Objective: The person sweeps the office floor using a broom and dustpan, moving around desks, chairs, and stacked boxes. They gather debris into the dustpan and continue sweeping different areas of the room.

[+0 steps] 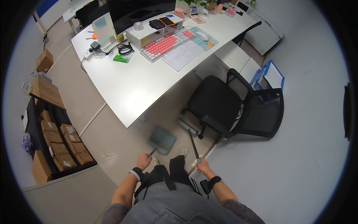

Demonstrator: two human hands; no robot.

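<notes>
My left hand (144,161) grips the handle of a grey-green dustpan (162,140), which is just beyond my shoes on the floor side of the desk corner. Some small yellowish debris appears inside the pan, too blurred to identify. In my right hand (204,165) is the dark stick of a broom (193,142), held near its light-blue top end. The broom's grey head (188,126) is beside the base of a black office chair (216,103), to the right of the dustpan and apart from it.
A white desk (117,89) juts toward me, bearing a pink-and-white keyboard (167,44), a monitor (139,14) and coiled black cable (125,49). A dark shelf (63,117) with cardboard boxes (60,155) stands left. Blue-edged file boxes (272,75) sit behind the chair, against the wall (302,145).
</notes>
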